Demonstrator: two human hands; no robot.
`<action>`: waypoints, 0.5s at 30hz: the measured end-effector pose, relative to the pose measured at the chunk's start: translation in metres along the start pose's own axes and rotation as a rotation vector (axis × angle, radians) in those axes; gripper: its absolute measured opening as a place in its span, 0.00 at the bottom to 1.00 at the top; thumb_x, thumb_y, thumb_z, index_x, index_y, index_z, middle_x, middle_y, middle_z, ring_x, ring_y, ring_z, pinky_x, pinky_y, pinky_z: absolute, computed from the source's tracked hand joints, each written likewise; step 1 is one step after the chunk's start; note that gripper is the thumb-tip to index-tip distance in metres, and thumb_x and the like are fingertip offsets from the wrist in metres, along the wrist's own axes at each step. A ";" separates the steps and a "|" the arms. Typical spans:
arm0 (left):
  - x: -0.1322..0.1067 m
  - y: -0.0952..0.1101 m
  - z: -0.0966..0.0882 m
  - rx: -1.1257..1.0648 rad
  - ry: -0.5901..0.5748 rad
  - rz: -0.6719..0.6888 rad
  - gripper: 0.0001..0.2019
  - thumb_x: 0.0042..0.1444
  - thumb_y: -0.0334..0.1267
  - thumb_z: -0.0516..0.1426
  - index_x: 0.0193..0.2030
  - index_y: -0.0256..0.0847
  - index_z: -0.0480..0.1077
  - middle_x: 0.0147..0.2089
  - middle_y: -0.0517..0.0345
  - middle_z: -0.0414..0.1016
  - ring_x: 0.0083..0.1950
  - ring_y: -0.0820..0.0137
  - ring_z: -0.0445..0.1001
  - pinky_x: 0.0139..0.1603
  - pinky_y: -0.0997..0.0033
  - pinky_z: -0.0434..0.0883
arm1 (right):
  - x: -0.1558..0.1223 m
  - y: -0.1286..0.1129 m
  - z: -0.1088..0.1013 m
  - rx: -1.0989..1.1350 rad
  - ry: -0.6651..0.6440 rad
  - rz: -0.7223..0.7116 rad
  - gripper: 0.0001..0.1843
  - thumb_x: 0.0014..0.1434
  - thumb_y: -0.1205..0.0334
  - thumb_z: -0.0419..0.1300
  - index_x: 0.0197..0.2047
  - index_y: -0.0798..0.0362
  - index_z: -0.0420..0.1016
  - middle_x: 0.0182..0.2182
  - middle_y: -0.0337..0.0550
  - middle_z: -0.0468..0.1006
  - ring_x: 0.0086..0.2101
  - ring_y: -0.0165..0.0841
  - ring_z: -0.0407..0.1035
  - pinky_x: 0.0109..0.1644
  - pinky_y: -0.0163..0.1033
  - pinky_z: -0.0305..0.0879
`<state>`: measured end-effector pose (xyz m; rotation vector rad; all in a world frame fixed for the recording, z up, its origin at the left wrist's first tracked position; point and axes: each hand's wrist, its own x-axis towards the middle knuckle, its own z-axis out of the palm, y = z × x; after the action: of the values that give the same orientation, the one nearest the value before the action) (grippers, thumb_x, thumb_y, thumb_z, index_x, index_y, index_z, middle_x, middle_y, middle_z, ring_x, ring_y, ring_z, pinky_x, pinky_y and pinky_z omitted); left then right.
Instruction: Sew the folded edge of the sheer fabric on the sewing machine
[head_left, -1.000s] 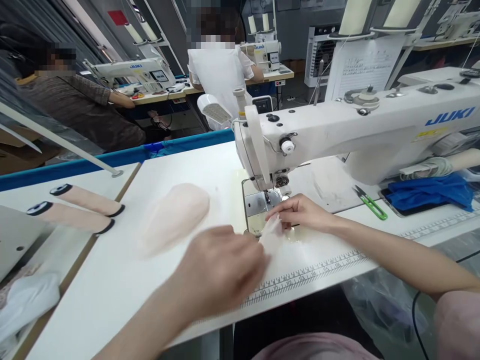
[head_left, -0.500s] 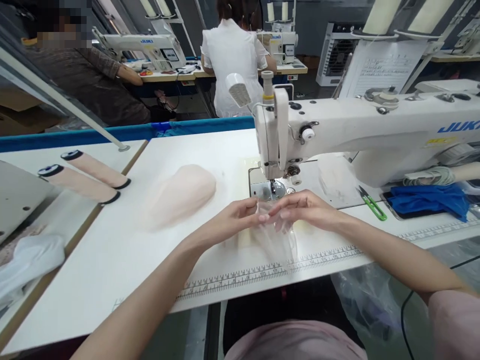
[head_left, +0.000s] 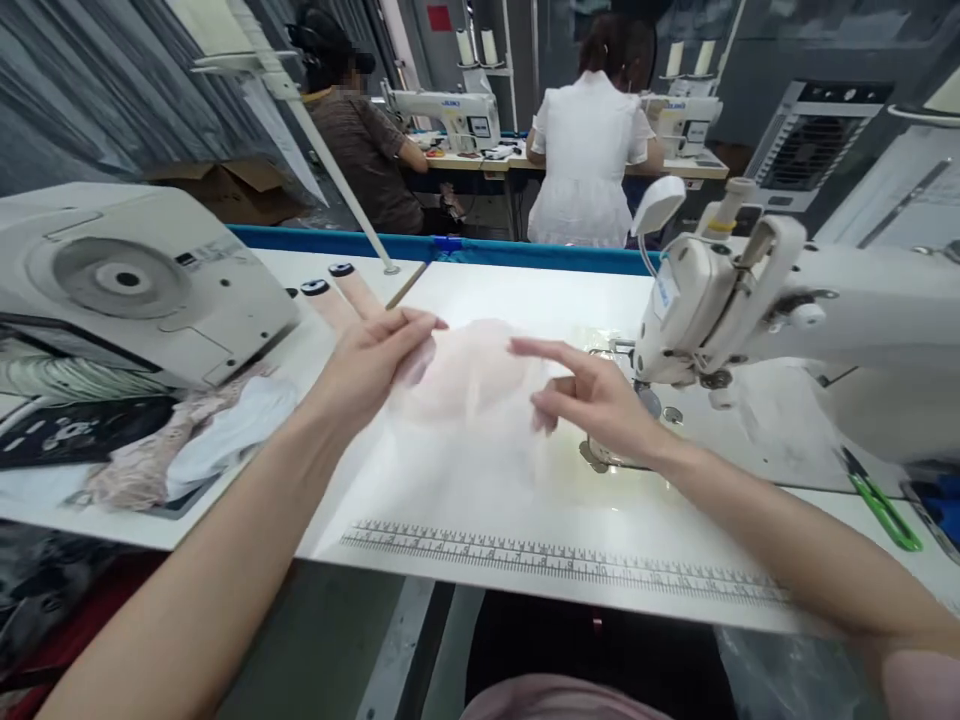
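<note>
My left hand (head_left: 386, 360) is closed in a pinch above the left part of the table. A thin sheer fabric (head_left: 418, 366) shows at its fingers, blurred and hard to trace. Beneath and between my hands lies a pale pink rounded piece (head_left: 487, 355), smeared by motion. My right hand (head_left: 581, 395) is open, its index finger stretched to the left and its thumb apart. It hovers just left of the sewing machine's needle area (head_left: 649, 400), with nothing visible in its grasp.
Two pink thread spools (head_left: 356, 290) lie behind my left hand. Another sewing machine (head_left: 142, 285) stands at left, near bunched white cloth (head_left: 232, 425). Green thread snips (head_left: 885, 510) lie at right. A ruler strip (head_left: 555, 560) runs along the front edge. Two people sit at machines beyond.
Both hands have left the needle area, moving left over the pale pink piece. They have separated, and the right hand has let go of the sheer fabric. The view has turned left.
</note>
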<state>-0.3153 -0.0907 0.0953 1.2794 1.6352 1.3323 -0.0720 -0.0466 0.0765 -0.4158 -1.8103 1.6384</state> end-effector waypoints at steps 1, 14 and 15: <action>0.015 0.001 -0.004 0.022 0.014 0.002 0.10 0.60 0.45 0.57 0.39 0.41 0.72 0.22 0.67 0.61 0.23 0.79 0.59 0.23 0.79 0.58 | 0.016 0.005 0.002 0.019 0.016 -0.015 0.27 0.55 0.69 0.59 0.59 0.50 0.66 0.54 0.46 0.73 0.29 0.24 0.73 0.31 0.33 0.72; 0.121 -0.056 0.010 0.558 -0.126 0.103 0.09 0.59 0.39 0.56 0.44 0.40 0.73 0.31 0.59 0.72 0.36 0.69 0.72 0.37 0.70 0.68 | 0.073 0.058 -0.015 -0.018 0.111 0.371 0.42 0.53 0.74 0.56 0.70 0.61 0.48 0.21 0.36 0.76 0.26 0.30 0.72 0.29 0.34 0.68; 0.120 -0.059 0.012 0.607 -0.106 0.135 0.09 0.58 0.40 0.56 0.43 0.41 0.73 0.31 0.60 0.72 0.36 0.68 0.72 0.37 0.70 0.66 | 0.073 0.058 -0.015 -0.019 0.096 0.384 0.42 0.53 0.74 0.56 0.70 0.62 0.47 0.22 0.36 0.77 0.27 0.31 0.72 0.30 0.34 0.69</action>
<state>-0.3565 0.0269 0.0456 1.7983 1.9839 0.8376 -0.1271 0.0198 0.0387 -0.8800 -1.7522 1.8169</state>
